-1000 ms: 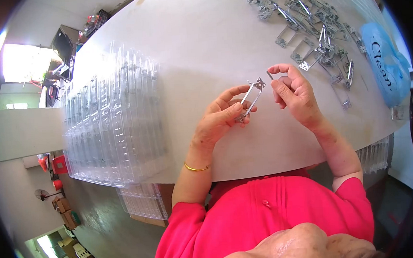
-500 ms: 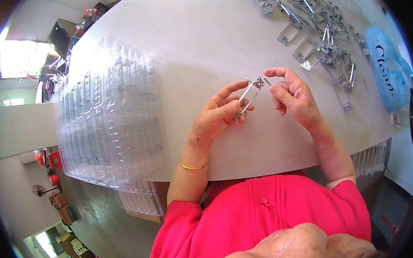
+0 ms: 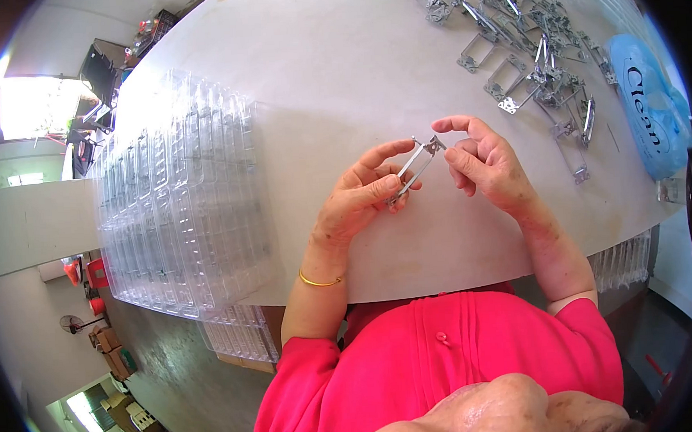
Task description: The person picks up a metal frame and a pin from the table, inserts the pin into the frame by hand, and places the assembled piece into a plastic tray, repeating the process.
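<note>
My left hand (image 3: 359, 190) is closed around a narrow metal bracket frame (image 3: 411, 170), thumb and fingers on its lower left end. The frame is tilted, its flat end plate pointing up to the right. My right hand (image 3: 485, 162) is at that plate, with thumb and curled fingers together and the index finger reaching over. A thin metal pin (image 3: 439, 142) shows at my right thumb tip, right against the end plate. Whether it sits in a hole there is too small to tell.
A pile of similar metal brackets (image 3: 538, 65) lies at the back right of the white table (image 3: 338, 68). Beside it is a blue plastic bag (image 3: 647, 106) marked "Clean". Stacked clear plastic trays (image 3: 181, 201) stand on the left. A thin rod (image 3: 613, 137) lies near the bag.
My right hand has moved slightly left, bringing the pin from just beside the bracket's end plate up against it. The bracket has tilted a little in my left hand.
</note>
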`<state>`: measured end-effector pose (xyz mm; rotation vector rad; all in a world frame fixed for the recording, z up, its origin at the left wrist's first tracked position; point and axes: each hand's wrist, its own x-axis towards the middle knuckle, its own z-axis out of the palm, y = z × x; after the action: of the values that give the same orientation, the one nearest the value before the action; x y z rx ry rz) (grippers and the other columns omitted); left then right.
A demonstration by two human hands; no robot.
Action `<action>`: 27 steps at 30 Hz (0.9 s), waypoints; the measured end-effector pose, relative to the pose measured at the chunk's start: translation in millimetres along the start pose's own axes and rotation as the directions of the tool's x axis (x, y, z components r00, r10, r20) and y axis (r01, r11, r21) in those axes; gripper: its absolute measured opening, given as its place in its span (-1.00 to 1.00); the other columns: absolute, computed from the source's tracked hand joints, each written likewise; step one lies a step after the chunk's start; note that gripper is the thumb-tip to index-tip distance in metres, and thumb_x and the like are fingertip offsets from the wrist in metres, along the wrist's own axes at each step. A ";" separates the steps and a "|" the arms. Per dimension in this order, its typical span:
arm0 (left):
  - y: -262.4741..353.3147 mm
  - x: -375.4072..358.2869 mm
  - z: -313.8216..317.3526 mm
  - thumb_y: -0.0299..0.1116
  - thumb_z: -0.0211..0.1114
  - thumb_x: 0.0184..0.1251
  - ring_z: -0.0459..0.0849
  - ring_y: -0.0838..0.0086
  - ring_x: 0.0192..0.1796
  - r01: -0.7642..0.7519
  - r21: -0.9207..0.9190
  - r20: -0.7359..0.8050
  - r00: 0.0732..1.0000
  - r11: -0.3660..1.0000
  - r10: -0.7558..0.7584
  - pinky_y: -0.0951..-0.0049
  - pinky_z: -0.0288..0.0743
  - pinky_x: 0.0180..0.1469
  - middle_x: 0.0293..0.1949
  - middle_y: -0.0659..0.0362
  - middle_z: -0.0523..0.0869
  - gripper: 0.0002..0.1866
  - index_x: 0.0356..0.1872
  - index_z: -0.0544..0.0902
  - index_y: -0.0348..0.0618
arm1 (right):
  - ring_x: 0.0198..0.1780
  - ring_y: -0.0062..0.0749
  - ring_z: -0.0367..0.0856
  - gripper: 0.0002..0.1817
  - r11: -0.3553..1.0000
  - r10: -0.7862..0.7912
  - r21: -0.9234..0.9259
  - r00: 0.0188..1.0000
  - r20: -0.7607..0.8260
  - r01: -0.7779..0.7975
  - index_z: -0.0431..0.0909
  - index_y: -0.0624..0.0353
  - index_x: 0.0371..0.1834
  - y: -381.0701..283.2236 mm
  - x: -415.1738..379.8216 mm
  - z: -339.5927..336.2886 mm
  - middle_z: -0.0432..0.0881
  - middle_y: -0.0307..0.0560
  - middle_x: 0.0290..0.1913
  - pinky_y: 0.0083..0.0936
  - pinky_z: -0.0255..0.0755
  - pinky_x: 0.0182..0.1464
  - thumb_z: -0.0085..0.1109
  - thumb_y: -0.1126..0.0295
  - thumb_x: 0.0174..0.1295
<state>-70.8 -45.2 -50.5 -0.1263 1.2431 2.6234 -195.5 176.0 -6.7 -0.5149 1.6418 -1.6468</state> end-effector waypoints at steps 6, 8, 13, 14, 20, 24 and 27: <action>3.5 -0.5 2.9 -0.32 0.37 0.46 0.61 0.54 -0.30 -0.003 0.075 -0.004 1.000 0.997 0.004 0.58 0.43 -0.27 -0.08 -0.02 0.76 -0.33 0.53 0.36 -0.19 | -0.54 -0.72 0.39 -0.60 1.000 0.001 0.012 0.999 0.036 -0.002 0.42 0.25 0.34 -1.2 -0.1 -2.5 0.49 -0.35 -0.57 -0.68 0.29 -0.47 0.13 0.38 0.51; 4.5 -1.5 4.2 -0.32 0.38 0.45 0.61 0.55 -0.29 0.004 0.095 -0.015 1.000 0.996 -0.003 0.57 0.43 -0.26 -0.07 -0.02 0.76 -0.33 0.52 0.37 -0.18 | -0.55 -0.71 0.38 -0.61 1.000 0.009 0.020 0.999 0.041 -0.010 0.42 0.26 0.34 -1.6 -0.2 -3.6 0.49 -0.35 -0.57 -0.68 0.28 -0.48 0.12 0.39 0.51; 7.2 -2.9 5.7 -0.29 0.43 0.41 0.62 0.55 -0.29 0.021 0.177 -0.032 0.999 0.984 -0.015 0.55 0.46 -0.25 -0.08 -0.01 0.76 -0.32 0.49 0.40 -0.18 | -0.57 -0.71 0.40 -0.60 1.000 0.011 0.013 0.997 0.076 -0.012 0.42 0.28 0.33 -3.8 -1.6 -6.5 0.49 -0.35 -0.58 -0.68 0.30 -0.49 0.09 0.42 0.48; 7.7 -3.0 5.7 -0.29 0.45 0.39 0.62 0.56 -0.28 0.024 0.196 -0.035 0.999 0.980 -0.018 0.55 0.47 -0.24 -0.08 0.00 0.76 -0.31 0.49 0.39 -0.18 | -0.57 -0.71 0.40 -0.60 1.000 0.011 0.013 0.997 0.075 -0.012 0.42 0.28 0.33 -4.7 -1.8 -6.7 0.49 -0.35 -0.58 -0.68 0.30 -0.49 0.09 0.42 0.48; 9.7 -3.5 8.4 -0.32 0.50 0.32 0.62 0.59 -0.22 0.063 0.269 -0.028 0.998 0.961 -0.057 0.58 0.49 -0.18 -0.07 0.05 0.75 -0.26 0.49 0.39 -0.17 | -0.55 -0.71 0.43 -0.59 0.999 0.036 0.030 0.994 0.107 -0.039 0.43 0.28 0.34 -4.1 -1.6 -8.2 0.52 -0.35 -0.57 -0.69 0.33 -0.47 0.11 0.39 0.49; 12.4 -3.9 11.4 -0.36 0.53 0.28 0.61 0.60 -0.16 0.083 0.231 -0.023 0.997 0.969 -0.080 0.58 0.49 -0.14 -0.06 0.09 0.74 -0.22 0.51 0.37 -0.18 | -0.52 -0.66 0.52 -0.62 0.998 0.026 0.047 0.990 0.141 -0.033 0.45 0.29 0.28 0.9 1.5 -9.0 0.58 -0.30 -0.53 -0.67 0.41 -0.46 0.16 0.32 0.51; 12.4 -4.2 12.8 -0.37 0.52 0.28 0.61 0.60 -0.14 0.064 0.257 -0.020 0.998 0.964 -0.060 0.58 0.47 -0.12 -0.06 0.12 0.72 -0.20 0.52 0.36 -0.17 | -0.52 -0.62 0.58 -0.69 0.996 0.046 0.071 0.985 0.164 -0.058 0.48 0.27 0.16 5.4 2.7 -11.2 0.63 -0.26 -0.51 -0.64 0.47 -0.46 0.18 0.29 0.53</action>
<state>-69.5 -43.7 -32.3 -0.1332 1.5446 2.3858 -204.3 182.1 -13.7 -0.5490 1.4574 -1.5792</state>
